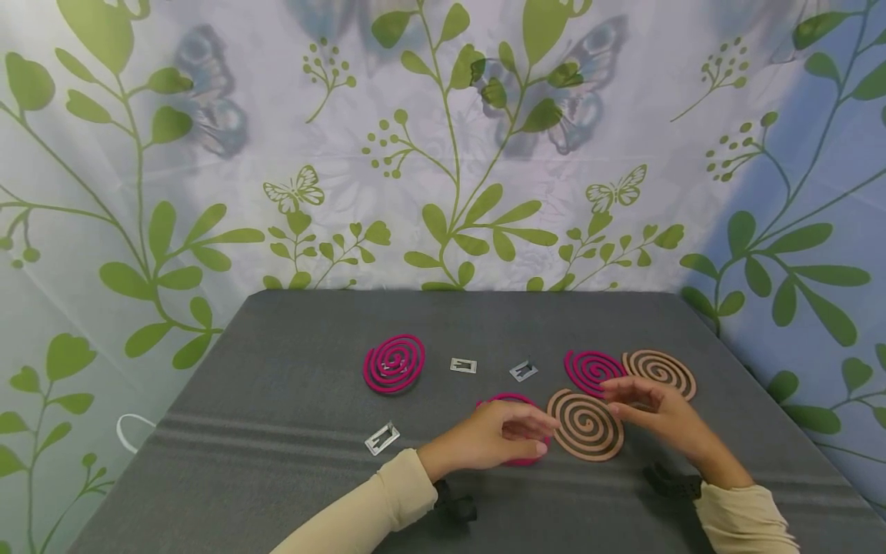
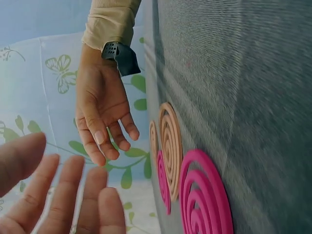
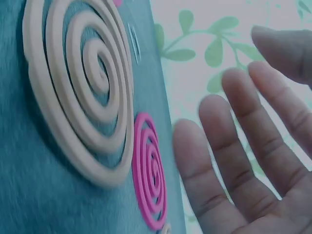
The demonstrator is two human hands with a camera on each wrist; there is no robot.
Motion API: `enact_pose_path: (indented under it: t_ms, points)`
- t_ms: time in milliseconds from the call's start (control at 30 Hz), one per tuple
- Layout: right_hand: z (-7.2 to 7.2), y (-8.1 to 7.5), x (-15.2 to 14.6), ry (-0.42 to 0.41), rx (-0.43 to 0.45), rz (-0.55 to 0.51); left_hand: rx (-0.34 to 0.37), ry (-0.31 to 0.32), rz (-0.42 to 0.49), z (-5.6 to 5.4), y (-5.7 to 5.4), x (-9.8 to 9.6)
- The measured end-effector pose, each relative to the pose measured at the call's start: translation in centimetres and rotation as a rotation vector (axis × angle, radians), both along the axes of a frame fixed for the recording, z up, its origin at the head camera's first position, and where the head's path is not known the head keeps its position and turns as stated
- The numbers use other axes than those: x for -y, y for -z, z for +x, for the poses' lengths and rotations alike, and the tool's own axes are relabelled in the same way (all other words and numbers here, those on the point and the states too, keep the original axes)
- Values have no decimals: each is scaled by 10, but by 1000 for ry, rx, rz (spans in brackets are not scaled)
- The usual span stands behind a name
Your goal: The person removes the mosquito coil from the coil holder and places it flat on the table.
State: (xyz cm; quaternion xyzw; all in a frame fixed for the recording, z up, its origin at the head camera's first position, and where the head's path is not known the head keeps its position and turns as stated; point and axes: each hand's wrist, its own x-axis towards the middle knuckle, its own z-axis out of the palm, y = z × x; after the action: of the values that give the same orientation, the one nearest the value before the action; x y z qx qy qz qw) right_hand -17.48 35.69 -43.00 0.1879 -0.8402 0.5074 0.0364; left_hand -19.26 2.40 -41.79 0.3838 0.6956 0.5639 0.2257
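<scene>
My left hand (image 1: 491,437) hovers above a pink mosquito coil (image 1: 514,398), hiding part of it. My right hand (image 1: 657,415) is over the table beside a tan mosquito coil (image 1: 587,425). Both hands hold nothing, and their fingers are loosely bent and spread, as the left wrist view shows of the right hand (image 2: 103,102) and the right wrist view of its fingers (image 3: 239,126). Behind the near tan coil lie another pink coil (image 1: 592,372) and another tan coil (image 1: 661,371), close together.
Further left, a pink coil (image 1: 394,363) sits tilted over a metal stand. Flat metal coil stands lie at the middle (image 1: 464,365), near the pink coils (image 1: 524,370) and toward the front left (image 1: 382,438). A grey cloth covers the table (image 1: 242,462); a leaf-patterned curtain (image 1: 346,154) hangs behind.
</scene>
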Motion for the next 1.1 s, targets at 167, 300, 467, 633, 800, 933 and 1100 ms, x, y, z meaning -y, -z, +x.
enact_pose_path:
  t_ms: [167, 300, 467, 633, 800, 933, 1100]
  points:
    - [-2, 0, 13, -66, -78, -26, -59, -14, 38, 1, -5, 17]
    - [-6, -1, 23, -125, -100, -5, -100, -44, 70, 2, -11, 31]
    - [-10, -3, 35, -182, -105, 32, -151, -98, 82, -1, -17, 49]
    - [-12, -9, 44, -197, -96, 61, -191, -144, 116, -6, -21, 69]
    - [-16, -15, 52, -235, -68, 54, -209, -186, 135, -13, -26, 87]
    - [-21, -18, 59, -288, -60, 44, -215, -194, 141, -21, -28, 97]
    - [-25, -22, 69, -299, -62, 85, -211, -170, 126, -29, -31, 108]
